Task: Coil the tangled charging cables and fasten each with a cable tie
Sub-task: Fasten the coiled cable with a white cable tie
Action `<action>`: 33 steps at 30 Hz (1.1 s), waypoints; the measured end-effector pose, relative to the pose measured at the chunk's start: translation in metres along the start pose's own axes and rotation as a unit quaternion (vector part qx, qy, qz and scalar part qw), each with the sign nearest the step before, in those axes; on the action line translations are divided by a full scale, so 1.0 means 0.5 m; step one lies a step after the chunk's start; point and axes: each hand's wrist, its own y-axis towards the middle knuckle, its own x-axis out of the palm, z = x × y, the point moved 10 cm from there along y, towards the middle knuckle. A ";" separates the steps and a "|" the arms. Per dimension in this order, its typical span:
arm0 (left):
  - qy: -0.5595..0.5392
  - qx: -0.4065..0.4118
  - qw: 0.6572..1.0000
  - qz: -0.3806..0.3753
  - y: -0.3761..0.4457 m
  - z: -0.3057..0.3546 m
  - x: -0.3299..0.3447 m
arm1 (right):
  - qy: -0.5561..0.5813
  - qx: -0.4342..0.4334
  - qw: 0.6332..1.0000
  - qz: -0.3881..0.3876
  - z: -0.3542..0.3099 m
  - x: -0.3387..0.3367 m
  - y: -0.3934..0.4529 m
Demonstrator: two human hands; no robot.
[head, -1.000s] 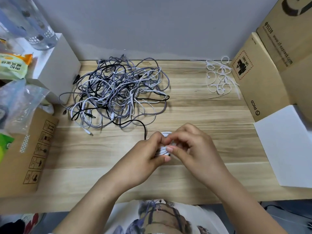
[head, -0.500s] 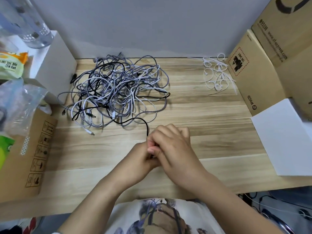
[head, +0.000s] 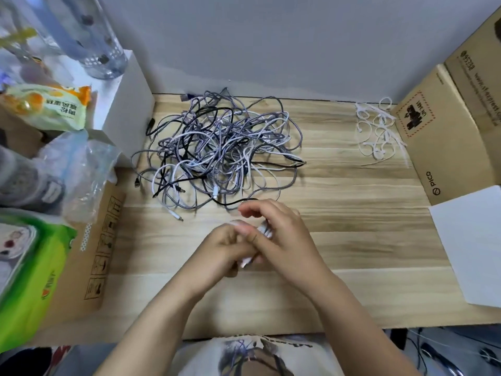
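Between the fingertips of both hands, just in front of the big cable tangle [head: 217, 156], sits a small white coiled cable [head: 264, 231]. The right hand [head: 282, 240] lies partly over the left hand [head: 225, 248]. The fingers of the right hand are curled around the white coil, and a short white end with a plug shows out below the two hands. The left hand has its fingers bent and pressed against the same coil from the left side; how exactly its fingertips pinch it I cannot tell, because the right hand covers them.

One thin black cable [head: 233, 203] runs from the tangle to a spot just behind the right hand. The tangle itself, grey, white and black, lies on the wooden table [head: 352, 226] behind the hands, near the wall. To the right of the tangle, well apart from it, lies a loose heap of white cable ties [head: 376, 131], just beside a brown cardboard box [head: 444, 137]. To the left of the tangle stands a white box [head: 127, 99], and in front of this are plastic bags [head: 78, 169] and a flat cardboard piece [head: 100, 251].
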 end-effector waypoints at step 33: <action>-0.125 -0.269 0.955 -0.013 0.377 -0.135 0.489 | 0.073 0.361 0.915 0.167 0.661 -0.430 -0.155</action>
